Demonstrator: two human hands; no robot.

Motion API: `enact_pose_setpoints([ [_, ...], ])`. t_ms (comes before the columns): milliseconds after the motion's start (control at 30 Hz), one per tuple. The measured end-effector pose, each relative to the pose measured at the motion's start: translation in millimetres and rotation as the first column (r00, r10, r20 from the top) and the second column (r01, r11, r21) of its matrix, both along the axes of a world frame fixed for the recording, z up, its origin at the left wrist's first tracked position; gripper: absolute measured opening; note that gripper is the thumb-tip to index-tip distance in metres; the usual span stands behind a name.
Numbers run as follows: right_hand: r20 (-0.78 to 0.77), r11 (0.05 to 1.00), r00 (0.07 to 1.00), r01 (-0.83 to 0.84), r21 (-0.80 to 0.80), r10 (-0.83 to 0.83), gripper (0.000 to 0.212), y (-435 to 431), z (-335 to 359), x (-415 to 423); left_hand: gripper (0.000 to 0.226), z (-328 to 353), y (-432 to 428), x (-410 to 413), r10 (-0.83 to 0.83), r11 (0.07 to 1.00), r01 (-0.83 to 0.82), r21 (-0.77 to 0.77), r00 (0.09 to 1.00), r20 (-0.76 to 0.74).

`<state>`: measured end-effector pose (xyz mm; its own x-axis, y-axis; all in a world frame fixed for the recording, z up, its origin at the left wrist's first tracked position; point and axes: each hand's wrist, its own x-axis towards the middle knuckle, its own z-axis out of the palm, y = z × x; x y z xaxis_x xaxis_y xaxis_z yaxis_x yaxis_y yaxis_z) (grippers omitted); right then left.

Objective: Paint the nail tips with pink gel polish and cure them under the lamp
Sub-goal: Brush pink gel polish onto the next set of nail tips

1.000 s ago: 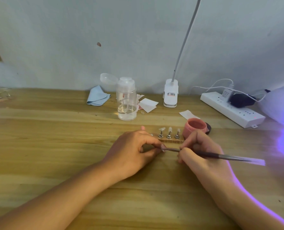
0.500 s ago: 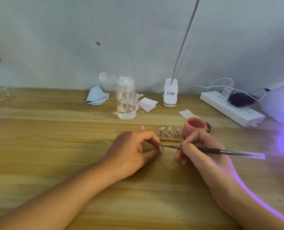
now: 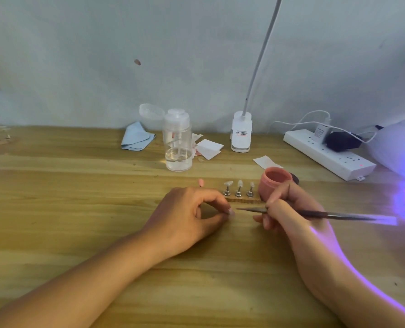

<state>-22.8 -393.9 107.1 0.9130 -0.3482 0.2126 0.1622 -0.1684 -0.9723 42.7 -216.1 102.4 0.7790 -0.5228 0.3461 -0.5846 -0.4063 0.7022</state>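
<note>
Nail tips (image 3: 238, 184): three stood at frame centre, apparently unpainted. Your left hand (image 3: 192, 216) pinched what appeared to be another tip (image 3: 231, 212); your right hand (image 3: 289, 209) gripped the brush (image 3: 326, 213), pointed just beside it. Curing under the lamp (image 3: 395, 147), far right, was not yet done.

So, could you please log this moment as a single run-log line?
left hand: pinches nail tip | right hand: holds brush, bristles just short of it | pink gel jar: open | three stand tips: unpainted | lamp: lit
</note>
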Motion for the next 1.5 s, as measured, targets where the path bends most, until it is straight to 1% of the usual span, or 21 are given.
enact_pose_setpoints([
  [133,0.019,0.997,0.999,-0.029,-0.072,0.031,0.005,4,0,-3,0.015,-1,-1,0,0.046,0.999,-0.046,-0.004,0.999,0.026],
  [300,0.031,0.987,0.997,-0.059,-0.151,0.064,0.008,5,3,-8,0.017,-1,-2,2,0.053,0.998,-0.052,-0.033,0.998,0.029],
  [367,0.02,0.977,0.997,-0.069,-0.201,0.074,0.005,7,5,-12,0.019,0,-3,1,0.052,0.998,-0.05,-0.034,0.998,0.035],
  [433,0.004,0.983,0.998,-0.053,-0.173,0.055,0.012,5,5,-9,0.02,2,-4,0,0.048,0.999,-0.047,-0.024,0.998,0.047],
  [500,-0.029,0.996,1.0,0.005,-0.086,-0.008,0.031,1,5,0,0.018,3,-4,-1,0.046,0.999,-0.045,-0.023,0.998,0.05],
  [567,-0.057,1.0,0.998,0.018,-0.008,-0.019,0.038,0,5,2,0.021,3,-3,-1,0.044,0.999,-0.043,-0.027,0.998,0.045],
  [600,-0.039,1.0,0.999,-0.002,-0.017,0.002,0.034,0,3,1,0.024,3,-3,0,0.047,0.999,-0.046,-0.026,0.998,0.042],
  [667,0.001,0.994,0.999,-0.042,-0.105,0.042,0.012,4,3,-6,0.025,2,-3,1,0.054,0.998,-0.053,-0.025,0.998,0.041],
  [700,0.003,0.99,0.999,-0.04,-0.134,0.041,0.009,5,3,-7,0.023,2,-3,1,0.053,0.998,-0.052,-0.026,0.998,0.042],
  [733,-0.006,0.99,1.0,-0.021,-0.136,0.02,0.011,4,1,-6,0.023,2,-4,1,0.049,0.999,-0.048,-0.025,0.998,0.044],
  [800,-0.043,0.999,0.999,0.024,-0.047,-0.026,0.023,2,1,-2,0.019,1,-3,1,0.036,0.999,-0.035,-0.027,0.999,0.041],
  [867,-0.02,0.998,1.0,0.003,0.063,-0.002,0.02,4,5,-4,0.016,0,-2,3,0.029,0.999,-0.029,-0.032,0.999,0.018],
  [900,0.004,0.997,1.0,-0.012,0.079,0.012,0.017,5,6,-6,0.016,0,-1,3,0.028,0.999,-0.028,-0.03,1.0,0.005],
  [1033,0.061,0.996,0.997,-0.059,0.074,0.055,0.022,5,5,-10,0.014,1,0,4,0.009,1.0,-0.009,-0.016,1.0,-0.009],
  [1133,0.07,0.991,0.994,-0.095,0.094,0.089,0.027,6,6,-10,0.017,2,0,3,-0.007,1.0,0.007,-0.014,1.0,-0.008],
  [1333,0.072,0.989,0.993,-0.101,0.107,0.094,0.02,8,5,-10,0.01,2,0,3,-0.016,1.0,0.016,0.008,1.0,-0.017],
  [1500,0.086,0.986,0.992,-0.102,0.132,0.091,0.022,9,6,-10,0.014,3,0,2,-0.009,1.0,0.009,-0.002,1.0,-0.03],
])
